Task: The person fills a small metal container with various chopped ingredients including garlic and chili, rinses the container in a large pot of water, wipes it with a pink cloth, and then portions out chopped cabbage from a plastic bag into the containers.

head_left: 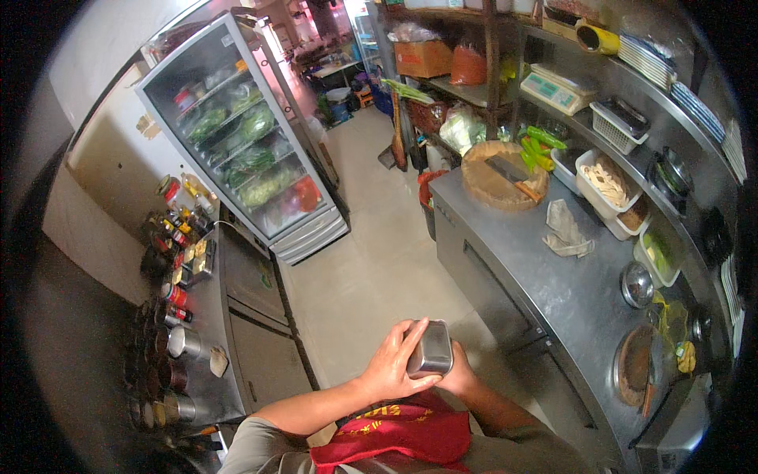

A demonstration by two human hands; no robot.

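In front of a red apron point(391, 435), a small rectangular stainless steel container point(432, 349) is held between both hands above the tiled floor. My left hand point(388, 358) wraps its left side, with fingers along the upper edge and the thumb under the near edge. My right hand point(461, 372) grips it from the right and is partly hidden behind it. Its smooth face is turned up towards me, and I cannot tell what it holds.
At right, a steel counter point(509, 260) bears a round wooden chopping board point(482, 192) with a cleaver point(506, 172), a cloth point(567, 231) and plastic tubs point(610, 183). A glass-door fridge point(246, 136) stands ahead left. The left counter point(216, 332) carries seasoning jars and metal pots.
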